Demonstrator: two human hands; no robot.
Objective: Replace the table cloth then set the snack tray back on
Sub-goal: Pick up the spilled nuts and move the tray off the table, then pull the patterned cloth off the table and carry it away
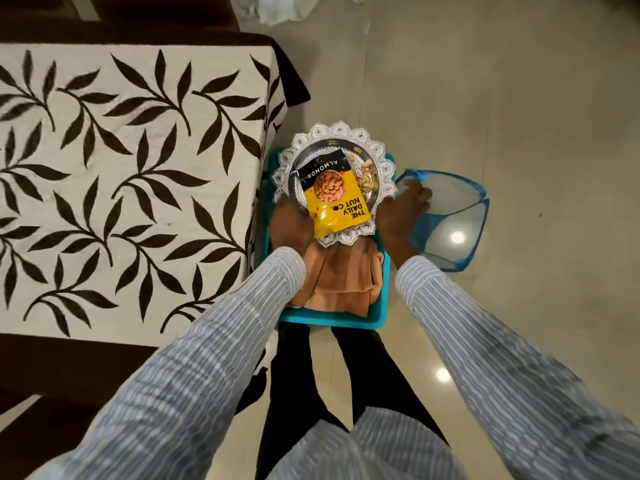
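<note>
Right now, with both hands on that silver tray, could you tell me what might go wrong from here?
1. The almond packet overhangs the near rim of the snack tray; a tilt while lifting could slide it off.
2. Loose nuts lie beside it and may spill.
3. The left hand and right hand hold only the scalloped rim, so the grip could slip.

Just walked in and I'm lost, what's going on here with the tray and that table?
A person in a striped shirt holds the silver snack tray by its rim, left hand and right hand on opposite sides. The tray, carrying an almond packet, is over a teal basket of folded orange cloth on the floor. The leaf-patterned table cloth covers the table.
</note>
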